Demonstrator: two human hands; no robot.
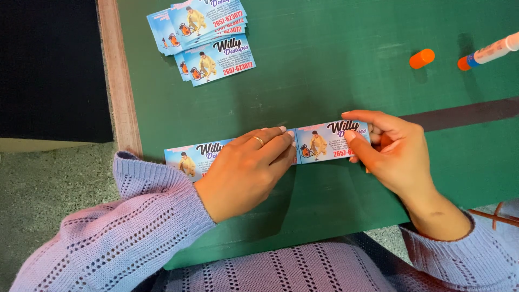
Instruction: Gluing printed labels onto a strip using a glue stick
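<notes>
Two hands of yours are on a strip of printed cards (324, 141) that lies flat on the green board (335, 70). Your left hand (246, 170) lies palm down across the middle of the strip, fingers together and pressed flat on it, with a ring (259, 141) on one finger; it holds nothing, it only presses. Your right hand (392, 151) pinches the right end of the strip, thumb on the top face and the forefinger along the upper edge (the other fingers are curled behind, so you cannot see if they touch the card). The strip runs from near the left edge of the board to your right hand, and it tilts a little upward to the right. Behind your left hand, at the far left corner of the board, sits a fanned pile of the same cards (208, 40), well apart from the strip. At the far right lies an orange cap (421, 58), and just beside it an uncapped glue stick (489, 52) that points toward the cap. The lilac knitted sleeves (135, 227) cover both of your arms.
</notes>
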